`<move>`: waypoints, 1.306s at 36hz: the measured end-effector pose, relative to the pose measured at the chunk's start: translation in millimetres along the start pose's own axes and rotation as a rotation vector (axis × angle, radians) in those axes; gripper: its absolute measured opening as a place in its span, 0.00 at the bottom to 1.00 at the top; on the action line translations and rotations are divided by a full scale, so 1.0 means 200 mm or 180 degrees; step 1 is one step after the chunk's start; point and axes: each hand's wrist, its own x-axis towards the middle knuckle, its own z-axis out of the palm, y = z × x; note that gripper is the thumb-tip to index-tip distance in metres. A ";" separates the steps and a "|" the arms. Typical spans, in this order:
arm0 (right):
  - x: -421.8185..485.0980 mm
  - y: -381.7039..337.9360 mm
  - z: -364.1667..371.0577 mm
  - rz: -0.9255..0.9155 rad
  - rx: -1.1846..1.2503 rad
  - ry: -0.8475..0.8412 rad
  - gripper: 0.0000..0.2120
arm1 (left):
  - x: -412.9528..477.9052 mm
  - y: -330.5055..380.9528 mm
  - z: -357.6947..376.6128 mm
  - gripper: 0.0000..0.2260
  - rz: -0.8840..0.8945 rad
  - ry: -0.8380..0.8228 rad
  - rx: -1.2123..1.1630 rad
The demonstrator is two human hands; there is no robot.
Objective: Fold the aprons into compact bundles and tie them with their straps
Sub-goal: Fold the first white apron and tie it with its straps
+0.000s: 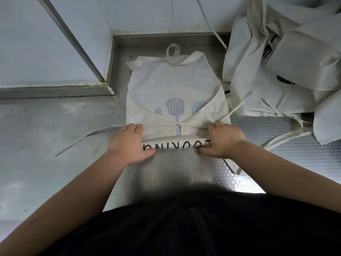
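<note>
A cream apron (pixel 173 85) lay flat on the grey metal table (pixel 46 145), at the centre of the view, with its bib end pointing to 12 o'clock. Its 2 side flaps were folded inward and met at the middle, over a blue spatula print (pixel 174 108). The hem end at 6 o'clock was wound into a tight roll (pixel 175 142) lying across the apron from 9 to 3 o'clock, showing black letters upside down.

The left hand (pixel 129 143) gripped the roll's 9 o'clock end, fingers curled over the far side and thumb on the near side. The right hand (pixel 223 141) gripped the 3 o'clock end in the same way.

The neck loop (pixel 172 50) lay flat on the table at the apron's 12 o'clock edge. The left strap (pixel 96 133) trailed across the table from beside the left hand toward 8 o'clock. A second strap (pixel 236 109) ran from beside the right hand toward 2 o'clock, where a loose pile of aprons (pixel 276 61) was heaped against the wall. A dark zipped top (pixel 184 228) filled the view at 6 o'clock.
</note>
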 end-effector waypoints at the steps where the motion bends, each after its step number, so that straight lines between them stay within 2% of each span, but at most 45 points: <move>1: -0.01 0.00 0.00 0.0051 -0.0010 0.0011 0.34 | -0.01 -0.01 0.01 0.36 -0.0015 0.0050 -0.0030; 11: -0.07 0.07 0.02 0.0206 0.0144 -0.0186 0.39 | -0.07 -0.08 0.06 0.37 -0.0051 -0.0049 -0.0194; 14: -0.07 0.11 0.01 0.0054 0.0262 -0.0213 0.34 | -0.07 -0.10 0.04 0.39 -0.0069 -0.0188 -0.0401; 16: -0.08 0.15 -0.01 -0.0064 0.0406 -0.0136 0.27 | -0.06 -0.11 0.02 0.40 -0.0072 -0.0229 -0.0555; 18: -0.07 0.18 -0.01 -0.0195 0.0522 -0.0034 0.17 | -0.05 -0.13 0.02 0.33 -0.0088 -0.0274 -0.0707; 20: -0.06 0.20 0.00 -0.0261 0.0620 -0.0088 0.12 | -0.03 -0.15 0.00 0.25 -0.0111 -0.0329 -0.0961; 23: -0.03 0.23 0.00 -0.0288 0.0746 -0.0297 0.15 | -0.01 -0.18 -0.03 0.22 -0.0117 -0.0398 -0.1284; 27: 0.00 0.24 0.01 -0.0422 0.0405 -0.0008 0.16 | 0.00 -0.20 -0.05 0.20 -0.0222 -0.0459 -0.1385; 30: 0.01 0.25 0.02 -0.0501 0.0446 0.0086 0.14 | 0.00 -0.20 -0.05 0.19 -0.0199 -0.0404 -0.1407; 33: 0.02 0.24 0.01 -0.0210 0.0867 -0.0022 0.12 | 0.00 -0.21 -0.05 0.12 -0.0202 -0.0311 -0.1861; 37: 0.03 0.24 0.00 0.0238 0.1571 -0.0040 0.14 | 0.02 -0.22 -0.04 0.03 -0.0575 -0.0249 -0.2443; 41: 0.06 0.21 0.00 0.0665 0.2000 0.0037 0.15 | 0.06 -0.21 -0.04 0.07 -0.0939 -0.0128 -0.2797; 44: 0.09 0.20 0.01 0.0994 0.2267 0.0053 0.17 | 0.10 -0.22 -0.02 0.12 -0.1202 -0.0082 -0.2725; 47: 0.13 0.20 0.01 0.1255 0.2445 -0.0018 0.20 | 0.13 -0.20 0.00 0.13 -0.1438 -0.0012 -0.2638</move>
